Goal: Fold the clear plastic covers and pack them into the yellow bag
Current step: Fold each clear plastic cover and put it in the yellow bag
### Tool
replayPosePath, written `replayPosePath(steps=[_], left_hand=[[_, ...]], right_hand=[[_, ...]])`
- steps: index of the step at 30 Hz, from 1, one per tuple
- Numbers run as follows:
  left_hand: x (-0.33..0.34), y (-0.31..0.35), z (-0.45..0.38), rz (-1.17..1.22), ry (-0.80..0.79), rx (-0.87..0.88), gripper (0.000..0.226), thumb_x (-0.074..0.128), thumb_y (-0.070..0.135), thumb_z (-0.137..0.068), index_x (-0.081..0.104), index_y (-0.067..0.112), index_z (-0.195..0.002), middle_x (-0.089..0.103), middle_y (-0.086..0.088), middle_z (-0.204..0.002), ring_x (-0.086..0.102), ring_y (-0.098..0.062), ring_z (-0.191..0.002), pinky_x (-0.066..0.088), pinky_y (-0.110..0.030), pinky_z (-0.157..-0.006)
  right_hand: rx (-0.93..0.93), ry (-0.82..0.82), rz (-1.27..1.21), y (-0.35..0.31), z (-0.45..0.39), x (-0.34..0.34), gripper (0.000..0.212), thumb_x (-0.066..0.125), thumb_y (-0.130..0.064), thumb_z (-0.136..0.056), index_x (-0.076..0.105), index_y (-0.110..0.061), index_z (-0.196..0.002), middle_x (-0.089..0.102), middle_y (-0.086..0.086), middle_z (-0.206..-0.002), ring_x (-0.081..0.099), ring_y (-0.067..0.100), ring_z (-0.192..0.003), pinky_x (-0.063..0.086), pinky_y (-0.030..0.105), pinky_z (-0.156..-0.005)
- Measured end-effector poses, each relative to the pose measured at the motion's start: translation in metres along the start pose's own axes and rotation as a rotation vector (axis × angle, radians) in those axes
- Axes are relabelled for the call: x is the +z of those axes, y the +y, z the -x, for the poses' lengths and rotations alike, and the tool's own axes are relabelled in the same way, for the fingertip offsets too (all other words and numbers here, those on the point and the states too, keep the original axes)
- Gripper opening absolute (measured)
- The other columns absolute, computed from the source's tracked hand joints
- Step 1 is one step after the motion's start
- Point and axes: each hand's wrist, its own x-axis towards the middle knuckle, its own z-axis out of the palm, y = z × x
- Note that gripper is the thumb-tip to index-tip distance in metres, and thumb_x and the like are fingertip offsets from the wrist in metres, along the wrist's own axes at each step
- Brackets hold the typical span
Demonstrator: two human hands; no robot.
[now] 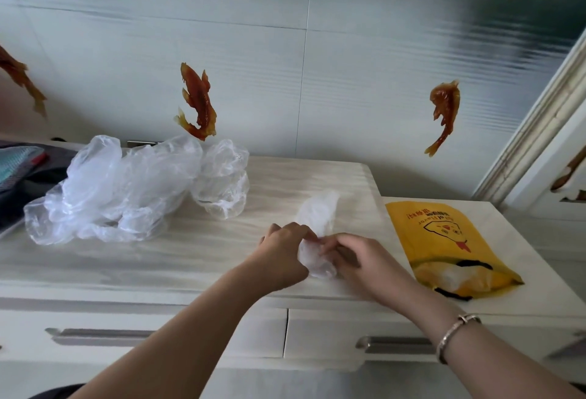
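One clear plastic cover (318,213) lies stretched on the pale wood-grain cabinet top (196,256), with its near end bunched between both hands. My left hand (283,253) pinches that near end from the left. My right hand (364,260) grips it from the right, fingers curled on the plastic. A loose heap of clear plastic covers (133,189) sits at the back left of the top. The yellow bag (444,243) lies flat to the right, its open mouth facing me, with clear plastic showing inside it.
Red fish stickers (198,105) decorate the white wall behind. Dark and teal fabric (19,170) lies at the far left edge. Two drawer handles (393,344) run along the cabinet front below. A white door frame (539,132) stands at the right.
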Motion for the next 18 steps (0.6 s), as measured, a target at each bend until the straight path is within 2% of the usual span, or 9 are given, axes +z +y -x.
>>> replayPosePath(steps=[3,6,8,10,13,16,18], left_hand=[[0.001,-0.004,-0.009,-0.016,0.041,0.004,0.039,0.067,0.025,-0.076,0.060,0.032,-0.113,0.050,0.017,-0.101,0.041,-0.015,-0.104,0.037,-0.025,-0.089],[0.000,-0.008,-0.016,0.052,0.103,-0.009,0.018,0.065,0.023,-0.080,0.068,0.030,-0.097,0.060,0.013,-0.101,0.050,-0.018,-0.102,0.041,-0.031,-0.091],[-0.002,-0.007,-0.017,0.124,0.113,-0.036,0.011,0.065,0.022,-0.082,0.069,0.031,-0.088,0.062,0.012,-0.097,0.053,-0.017,-0.099,0.043,-0.031,-0.090],[-0.003,-0.007,-0.019,0.162,0.089,-0.050,0.016,0.063,0.019,-0.081,0.067,0.035,-0.086,0.062,0.012,-0.098,0.052,-0.015,-0.099,0.044,-0.029,-0.088],[-0.006,-0.007,-0.019,0.116,0.009,-0.063,0.028,0.060,0.012,-0.075,0.062,0.033,-0.093,0.059,0.008,-0.102,0.052,-0.017,-0.101,0.045,-0.028,-0.088],[-0.002,-0.004,-0.021,0.089,0.015,-0.085,0.025,0.068,0.019,-0.074,0.062,0.025,-0.098,0.057,0.005,-0.103,0.053,-0.019,-0.098,0.046,-0.029,-0.085],[0.002,-0.002,-0.023,0.186,0.105,-0.134,0.012,0.070,0.028,-0.079,0.063,0.022,-0.085,0.058,0.006,-0.087,0.056,-0.012,-0.078,0.045,-0.019,-0.067]], right_hand=[[-0.012,-0.082,0.018,0.002,-0.005,-0.006,0.030,0.063,-0.015,-0.085,0.063,-0.030,-0.110,0.067,-0.016,-0.110,0.061,-0.002,-0.103,0.051,0.029,-0.090],[-0.034,-0.162,0.100,0.005,-0.006,-0.008,0.046,0.064,-0.018,-0.080,0.053,-0.030,-0.124,0.058,-0.017,-0.122,0.055,0.000,-0.111,0.048,0.027,-0.093],[-0.042,-0.131,0.141,0.004,-0.005,-0.005,0.047,0.066,-0.026,-0.081,0.050,-0.030,-0.125,0.056,-0.017,-0.121,0.054,0.001,-0.111,0.048,0.025,-0.091],[-0.038,-0.044,0.142,0.005,-0.008,-0.003,0.036,0.065,-0.031,-0.085,0.055,-0.028,-0.119,0.060,-0.016,-0.114,0.056,0.000,-0.105,0.049,0.024,-0.087],[0.000,0.068,0.010,0.006,-0.016,0.001,0.016,0.060,-0.032,-0.091,0.066,-0.022,-0.102,0.067,-0.010,-0.096,0.062,0.003,-0.088,0.052,0.028,-0.077],[0.093,0.157,-0.132,0.006,-0.027,0.002,0.029,0.055,-0.038,-0.094,0.068,-0.015,-0.082,0.067,0.001,-0.073,0.060,0.015,-0.068,0.045,0.029,-0.060],[0.155,0.214,-0.182,0.006,-0.033,0.003,0.036,0.055,-0.038,-0.094,0.061,-0.016,-0.067,0.056,-0.003,-0.057,0.049,0.011,-0.054,0.034,0.019,-0.051]])
